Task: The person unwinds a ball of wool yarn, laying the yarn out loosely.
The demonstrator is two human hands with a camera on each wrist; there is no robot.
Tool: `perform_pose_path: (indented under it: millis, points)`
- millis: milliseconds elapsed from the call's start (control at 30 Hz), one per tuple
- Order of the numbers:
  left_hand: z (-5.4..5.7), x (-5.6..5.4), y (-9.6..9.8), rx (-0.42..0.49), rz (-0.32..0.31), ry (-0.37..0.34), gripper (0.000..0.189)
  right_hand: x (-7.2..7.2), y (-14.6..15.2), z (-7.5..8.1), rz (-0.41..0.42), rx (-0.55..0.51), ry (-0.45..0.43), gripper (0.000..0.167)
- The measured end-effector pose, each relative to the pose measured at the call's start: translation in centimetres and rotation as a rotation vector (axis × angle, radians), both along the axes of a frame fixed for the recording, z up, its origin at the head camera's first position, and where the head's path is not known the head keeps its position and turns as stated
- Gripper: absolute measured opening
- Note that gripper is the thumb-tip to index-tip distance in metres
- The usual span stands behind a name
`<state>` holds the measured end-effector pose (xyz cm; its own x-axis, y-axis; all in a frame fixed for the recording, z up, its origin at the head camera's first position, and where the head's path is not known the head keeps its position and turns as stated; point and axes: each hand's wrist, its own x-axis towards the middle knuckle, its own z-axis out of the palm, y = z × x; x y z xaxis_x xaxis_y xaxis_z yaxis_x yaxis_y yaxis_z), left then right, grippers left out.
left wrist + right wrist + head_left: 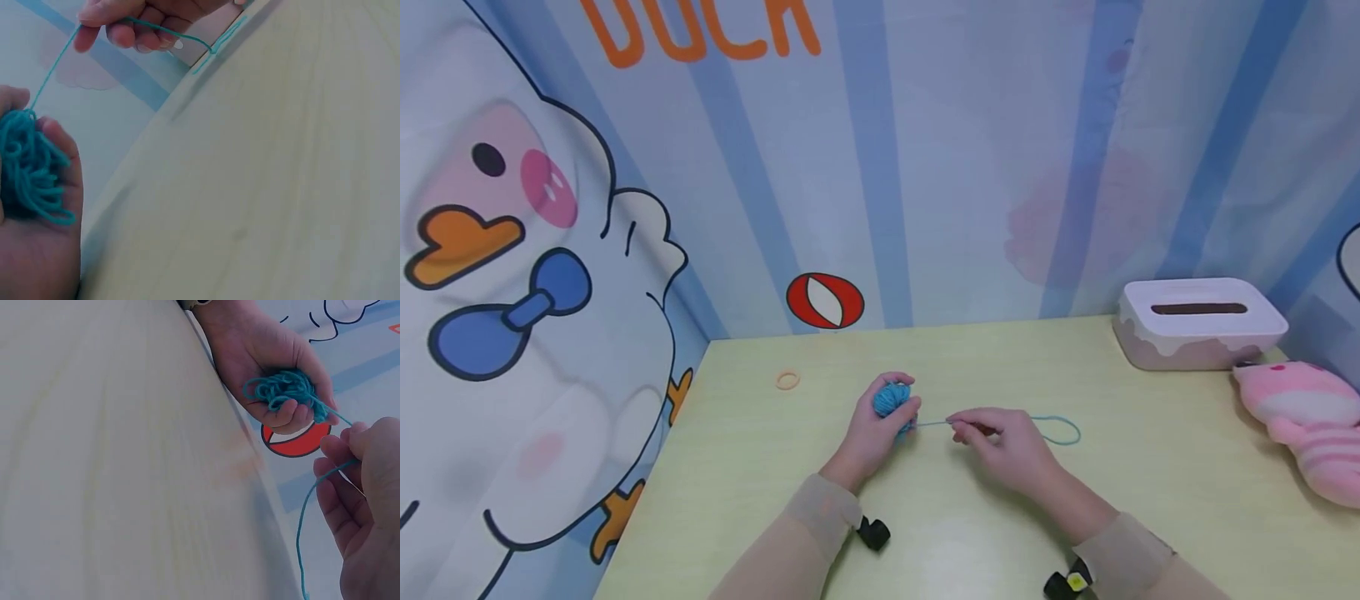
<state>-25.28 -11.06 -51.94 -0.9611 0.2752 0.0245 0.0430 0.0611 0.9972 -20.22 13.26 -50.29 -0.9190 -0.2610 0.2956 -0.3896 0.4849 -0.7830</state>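
A small ball of teal yarn [891, 399] sits in my left hand [872, 433], whose fingers and thumb curl round it. Loose loops of the yarn [34, 165] bulge over the palm in the left wrist view. From the ball a strand [338, 415] runs taut across to my right hand [1011, 450], where thumb and forefinger pinch it. Past the right hand the yarn's free tail [1063, 429] bends into a loop over the table. Both hands are a short way apart above the tabletop.
On the pale wooden table [737, 500], a thin orange ring [787, 380] lies to the left beyond the hands. At the back right stands a white-and-pink tissue box [1202, 333], with a pink plush toy [1311, 425] in front. A printed curtain [955, 167] hangs behind.
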Motion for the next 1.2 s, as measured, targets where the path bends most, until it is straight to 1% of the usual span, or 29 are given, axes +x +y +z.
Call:
perform_pose_path:
  millis: [67,167,267,300,367,433,467,533,600,667,700,767,833,967,1067,1200]
  points:
    - [0.1,0.1,0.1,0.061,-0.032,-0.018,0.039,0.0,0.4,0.1,-0.014,-0.021,0.017,0.017]
    - [0.2,0.1,0.1,0.186,-0.096,-0.053,0.022,0.1,1.1,0.2,-0.042,-0.048,0.026,0.016]
    - [0.1,0.1,-0.1,0.246,-0.144,-0.086,0.014,0.1,1.9,0.3,-0.072,-0.068,0.023,0.016]
    - [0.2,0.1,-0.1,0.243,-0.151,-0.092,0.014,0.1,2.2,0.4,-0.084,-0.069,0.023,0.016]
    - [0.2,0.2,-0.2,0.183,-0.141,-0.092,0.022,0.1,2.8,0.3,-0.107,-0.069,0.040,0.015]
    - [0.3,0.2,-0.3,0.090,-0.102,-0.068,0.034,0.0,3.4,0.3,-0.126,-0.070,0.067,0.014]
    - [0.3,0.2,-0.3,0.060,-0.084,-0.058,0.040,0.0,3.6,0.3,-0.133,-0.072,0.082,0.014]
    - [0.3,0.2,-0.3,0.037,-0.066,-0.056,0.051,-0.1,4.1,0.2,-0.150,-0.071,0.111,0.013]
    - [0.2,0.2,-0.2,0.076,-0.065,-0.059,0.049,-0.2,4.6,0.2,-0.163,-0.070,0.126,0.012]
    - [0.2,0.1,-0.2,0.133,-0.076,-0.073,0.044,-0.2,5.0,0.2,-0.174,-0.069,0.127,0.012]
    - [0.2,0.1,-0.1,0.142,-0.074,-0.078,0.042,-0.1,5.2,0.2,-0.181,-0.066,0.123,0.013]
    - [0.1,0.0,-0.1,0.126,-0.057,-0.066,0.036,0.0,5.7,0.4,-0.191,-0.068,0.115,0.013]
    - [0.0,-0.1,-0.2,0.092,-0.038,-0.048,0.036,0.1,6.1,0.6,-0.204,-0.069,0.108,0.014]
    - [-0.1,-0.2,-0.2,0.033,-0.004,-0.041,0.048,0.3,7.2,0.7,-0.240,-0.073,0.103,0.014]
    - [-0.1,-0.2,-0.3,0.043,0.008,-0.053,0.054,0.2,8.2,0.7,-0.281,-0.069,0.102,0.015]
    - [-0.2,-0.2,-0.3,0.097,-0.001,-0.041,0.054,0.1,9.6,0.7,-0.341,-0.025,0.092,0.018]
